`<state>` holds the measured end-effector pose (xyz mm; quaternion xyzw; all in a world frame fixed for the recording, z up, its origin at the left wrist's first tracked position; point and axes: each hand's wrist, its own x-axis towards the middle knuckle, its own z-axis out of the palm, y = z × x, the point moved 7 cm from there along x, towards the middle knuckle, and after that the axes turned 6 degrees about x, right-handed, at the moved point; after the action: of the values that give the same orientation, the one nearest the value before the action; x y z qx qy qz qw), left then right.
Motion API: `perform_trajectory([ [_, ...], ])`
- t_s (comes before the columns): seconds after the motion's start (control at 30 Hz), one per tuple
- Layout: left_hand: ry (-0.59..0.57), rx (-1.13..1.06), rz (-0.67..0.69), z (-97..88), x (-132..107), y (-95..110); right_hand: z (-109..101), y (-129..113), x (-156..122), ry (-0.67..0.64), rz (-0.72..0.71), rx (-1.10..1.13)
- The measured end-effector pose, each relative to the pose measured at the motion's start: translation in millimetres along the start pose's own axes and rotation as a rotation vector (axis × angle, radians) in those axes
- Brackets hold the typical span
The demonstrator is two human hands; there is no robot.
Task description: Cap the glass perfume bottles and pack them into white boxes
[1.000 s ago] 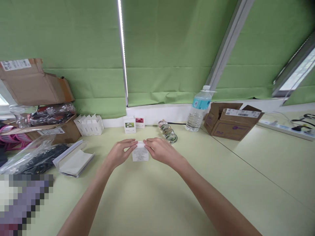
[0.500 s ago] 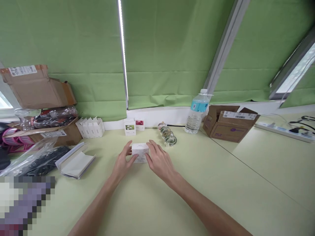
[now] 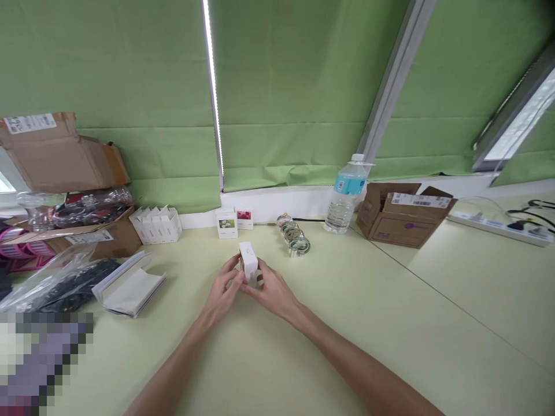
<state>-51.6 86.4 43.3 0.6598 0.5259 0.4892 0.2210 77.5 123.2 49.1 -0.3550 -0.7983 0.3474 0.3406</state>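
A small white box [image 3: 248, 258] stands upright on the pale green table [image 3: 277, 352], turned so a narrow side faces me. My left hand [image 3: 223, 290] grips it from the left, thumb at its lower front. From the right, my right hand [image 3: 274, 289] closes on the same box, its thumb near my left thumb. Just behind stand two white boxes with pictures, one with a green and white picture [image 3: 226, 224] and one with a red picture [image 3: 244, 218]. A row of round, shiny lidded tins or jars [image 3: 296, 238] lies to their right.
On the left are several open white boxes [image 3: 156, 225], a notebook-like white stack [image 3: 132, 289], a plastic bag with dark contents [image 3: 73, 283] and cardboard boxes [image 3: 47, 156]. A water bottle [image 3: 344, 199], an open carton [image 3: 403, 216] and a power strip [image 3: 498, 226] stand right.
Both hands have turned the white box from its broad printed side to a narrow side. The hands have come closer together around it. The view has shifted slightly.
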Motion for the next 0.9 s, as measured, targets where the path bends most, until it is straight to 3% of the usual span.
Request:
perform_trajectory([
  [0.23,0.017,-0.078,-0.062,-0.6,0,-6,4,17,5,0.1,0.082,-0.082],
  [0.4,0.02,-0.094,-0.109,0.6,0,-17,4,26,9,0.122,0.099,-0.263],
  [0.53,0.014,-0.07,-0.169,6.6,1,-29,-5,48,21,0.145,0.152,-0.299],
  [0.67,0.004,-0.016,-0.241,8.4,2,-44,-10,72,48,0.144,0.138,-0.168],
  [0.9,0.003,-0.017,-0.27,4.6,6,-55,-19,104,114,0.181,0.165,-0.198],
])
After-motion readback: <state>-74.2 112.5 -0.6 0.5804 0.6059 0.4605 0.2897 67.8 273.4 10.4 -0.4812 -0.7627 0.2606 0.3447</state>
